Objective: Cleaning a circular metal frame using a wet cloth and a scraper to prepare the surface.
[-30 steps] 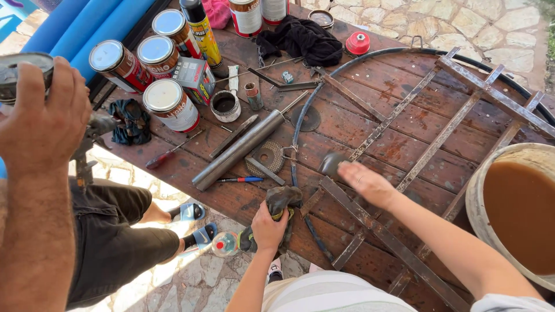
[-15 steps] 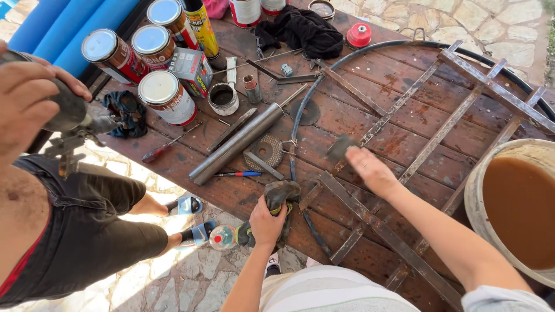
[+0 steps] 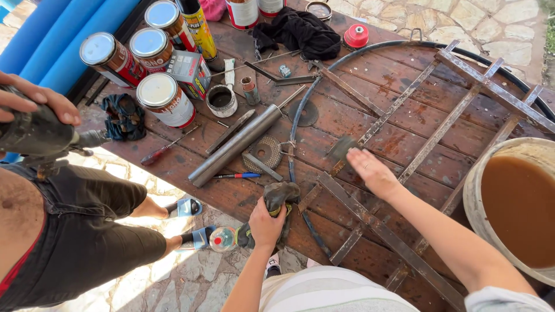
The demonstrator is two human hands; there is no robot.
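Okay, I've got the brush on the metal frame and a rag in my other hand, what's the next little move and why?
Probably draw the brush in your right hand along the rusty flat bar it rests against. The left hand clutches a dark rag at the table's near edge, steadying the round frame, so the bar is ready for a stroke.

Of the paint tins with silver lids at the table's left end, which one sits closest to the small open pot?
The tin nearest the table's front edge, beside the grey box. The small open pot stands just to its right; the other three lidded tins sit farther back.
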